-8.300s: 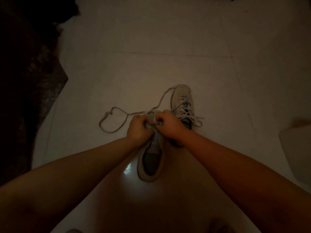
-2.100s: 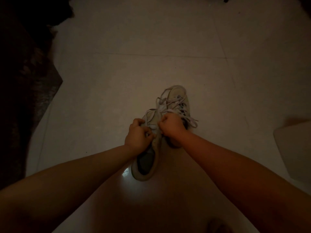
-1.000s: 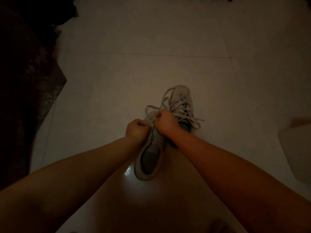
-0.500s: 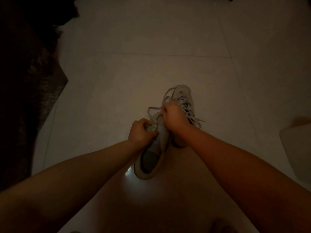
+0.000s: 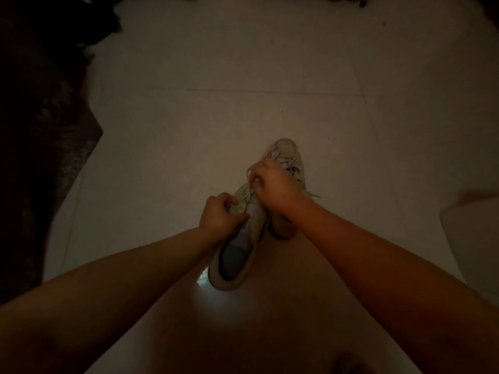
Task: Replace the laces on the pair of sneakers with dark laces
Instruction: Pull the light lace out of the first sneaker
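Sneaker (image 5: 237, 255) is lying under both hands: left hand (image 5: 220, 215) gripping its front, right hand (image 5: 275, 184), at one o'clock, pinching the lace (image 5: 249, 172).

tiled floor (image 5: 243, 76) pale | dark rug (image 5: 40, 130) left | pale object (image 5: 475, 238) right edge

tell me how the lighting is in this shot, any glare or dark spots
Head view: dim overall, with one small glare patch on the floor by the near sneaker's heel; corners fall to black, the left edge worst; both forearms bulge from wide-angle distortion; the laces look soft.
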A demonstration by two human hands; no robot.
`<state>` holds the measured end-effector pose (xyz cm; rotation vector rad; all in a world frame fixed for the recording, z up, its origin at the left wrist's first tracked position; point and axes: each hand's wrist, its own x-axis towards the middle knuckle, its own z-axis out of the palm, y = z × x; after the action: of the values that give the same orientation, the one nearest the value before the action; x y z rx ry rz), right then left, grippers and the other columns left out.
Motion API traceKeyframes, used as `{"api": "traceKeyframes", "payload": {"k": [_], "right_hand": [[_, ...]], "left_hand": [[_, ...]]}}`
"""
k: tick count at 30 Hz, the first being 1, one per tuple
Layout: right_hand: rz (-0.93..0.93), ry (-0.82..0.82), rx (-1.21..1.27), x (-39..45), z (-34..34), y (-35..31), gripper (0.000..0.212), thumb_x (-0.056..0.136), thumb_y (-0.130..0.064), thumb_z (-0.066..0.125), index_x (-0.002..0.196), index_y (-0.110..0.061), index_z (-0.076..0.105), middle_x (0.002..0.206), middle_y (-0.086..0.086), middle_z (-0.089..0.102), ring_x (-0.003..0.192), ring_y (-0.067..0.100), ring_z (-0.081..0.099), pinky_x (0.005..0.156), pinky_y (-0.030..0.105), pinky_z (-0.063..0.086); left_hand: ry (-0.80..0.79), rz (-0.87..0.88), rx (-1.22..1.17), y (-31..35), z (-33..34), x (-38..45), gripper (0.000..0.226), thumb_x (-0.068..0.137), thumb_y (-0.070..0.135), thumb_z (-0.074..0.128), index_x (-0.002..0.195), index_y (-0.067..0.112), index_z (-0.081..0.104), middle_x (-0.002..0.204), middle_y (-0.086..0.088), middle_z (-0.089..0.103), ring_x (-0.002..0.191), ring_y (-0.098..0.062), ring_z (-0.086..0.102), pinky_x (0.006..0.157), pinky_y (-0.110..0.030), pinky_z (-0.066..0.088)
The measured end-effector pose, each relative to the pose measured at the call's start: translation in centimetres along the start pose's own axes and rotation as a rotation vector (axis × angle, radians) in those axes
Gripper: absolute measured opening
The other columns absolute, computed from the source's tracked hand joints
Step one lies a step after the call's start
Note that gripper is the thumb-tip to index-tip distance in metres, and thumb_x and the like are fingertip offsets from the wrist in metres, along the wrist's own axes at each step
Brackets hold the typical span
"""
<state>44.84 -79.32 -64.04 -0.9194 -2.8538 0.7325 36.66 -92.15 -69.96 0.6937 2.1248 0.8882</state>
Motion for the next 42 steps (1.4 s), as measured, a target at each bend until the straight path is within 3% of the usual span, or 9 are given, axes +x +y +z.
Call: {"api": "traceKeyframes", "payload": {"k": [4,13,18,23,26,31,36,39,42], "right_hand": [[0.001,-0.216,-0.183,-0.8,1.5,0.0,0.03,0.085,-0.002,0.048,0.114,-0.007,0.054,0.118,0.015,0.049,0.1,0.033,0.053,0.078,0.037,0.047],[0.13,-0.16,-0.266,-0.7,2.2,0.6,0.022,0.094,-0.004,0.041,0.104,-0.002,0.061,0.107,0.016,0.06,0.096,0.029,0.059,0.072,0.029,0.038],[0.119,0.042,-0.095,-0.1,-0.4,0.4,0.027,0.096,-0.008,0.041,0.118,0.0,0.055,0.122,0.019,0.052,0.101,0.033,0.057,0.078,0.031,0.042],[0.445,0.44,0.178,1.5,-5.5,2.2,0.019,0.09,-0.001,0.042,0.099,0.003,0.058,0.11,0.018,0.054,0.093,0.026,0.053,0.068,0.017,0.029],[0.556,0.498,0.226,1.5,-6.5,3.9,0.017,0.09,-0.004,0.044,0.097,-0.001,0.059,0.111,0.015,0.057,0.095,0.026,0.055,0.07,0.017,0.031],[0.45,0.345,0.079,0.0,-4.3,3.3,0.02,0.091,-0.011,0.046,0.108,-0.009,0.055,0.112,0.012,0.054,0.093,0.027,0.056,0.069,0.026,0.037],[-0.047,-0.002,-0.086,-0.7,-1.1,1.0,0.021,0.091,-0.015,0.048,0.105,-0.012,0.063,0.116,0.009,0.053,0.095,0.026,0.056,0.074,0.031,0.045],[0.01,-0.209,-0.222,-0.8,0.5,0.4,0.025,0.091,-0.013,0.046,0.112,-0.011,0.06,0.118,0.012,0.055,0.101,0.031,0.057,0.074,0.031,0.042],[0.055,-0.168,-0.25,-1.0,1.4,0.4,0.023,0.094,-0.017,0.043,0.11,-0.009,0.059,0.113,0.014,0.057,0.099,0.033,0.058,0.072,0.032,0.042]], "left_hand": [[0.0,0.002,-0.01,-0.2,0.1,0.2,0.037,0.066,0.025,0.084,0.089,0.016,0.057,0.1,-0.017,0.061,0.083,-0.025,0.062,0.068,-0.028,0.047],[-0.001,0.003,0.007,-0.5,0.1,0.2,0.037,0.065,0.027,0.084,0.088,0.021,0.056,0.102,-0.017,0.059,0.084,-0.026,0.062,0.074,-0.034,0.053],[-0.004,-0.002,0.009,-0.3,0.1,0.0,0.035,0.068,0.026,0.082,0.09,0.019,0.056,0.103,-0.018,0.057,0.083,-0.026,0.06,0.069,-0.029,0.048],[-0.012,0.013,0.012,-0.3,0.1,-0.1,0.032,0.071,0.026,0.08,0.091,0.019,0.055,0.104,-0.016,0.056,0.083,-0.025,0.059,0.067,-0.027,0.043],[-0.017,0.026,0.017,-0.4,0.1,0.0,0.032,0.072,0.025,0.079,0.093,0.018,0.056,0.104,-0.016,0.057,0.084,-0.025,0.06,0.07,-0.029,0.048],[-0.022,0.069,0.043,-0.9,0.4,0.0,0.037,0.071,0.032,0.077,0.104,0.028,0.06,0.107,-0.016,0.058,0.088,-0.026,0.062,0.083,-0.038,0.055],[-0.037,0.067,0.055,-1.1,0.4,0.1,0.047,0.07,0.039,0.075,0.114,0.029,0.061,0.108,-0.015,0.059,0.089,-0.026,0.063,0.086,-0.041,0.054],[-0.031,0.06,0.042,-1.2,0.5,0.1,0.056,0.061,0.049,0.069,0.114,0.027,0.063,0.106,-0.016,0.06,0.087,-0.027,0.064,0.084,-0.043,0.055],[-0.033,0.057,0.038,-1.2,0.5,0.1,0.054,0.063,0.047,0.07,0.113,0.028,0.063,0.107,-0.016,0.06,0.088,-0.027,0.065,0.083,-0.043,0.055]]}}
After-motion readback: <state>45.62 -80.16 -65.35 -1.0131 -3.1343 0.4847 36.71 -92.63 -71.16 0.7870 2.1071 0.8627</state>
